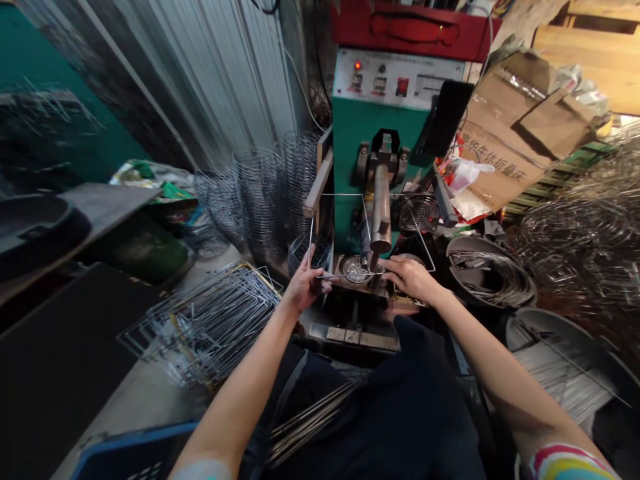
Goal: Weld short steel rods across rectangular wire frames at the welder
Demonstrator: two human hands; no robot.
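Observation:
My left hand (pixel 304 285) is closed on the left end of a bent metal wire frame (pixel 427 252), thumb pointing up along it. On the other side, my right hand (pixel 411 276) pinches the near wire close to the electrode tips of a green spot welder (pixel 350 147). The frame's near wire lies at the electrodes, under the thick metal arm (pixel 381 207). Just beneath is a round dish (pixel 356 268) of shiny bits. Several thin metal rods (pixel 315 423) rest across my lap.
A pile of rectangular wire frames (pixel 210 320) lies at left, with stacked wire coils (pixel 257 200) behind it. Right of the welder are a basin of wire rings (pixel 487 277), a basin of straight rods (pixel 565 373) and cardboard boxes (pixel 495 147). A blue crate (pixel 135 450) stands at lower left.

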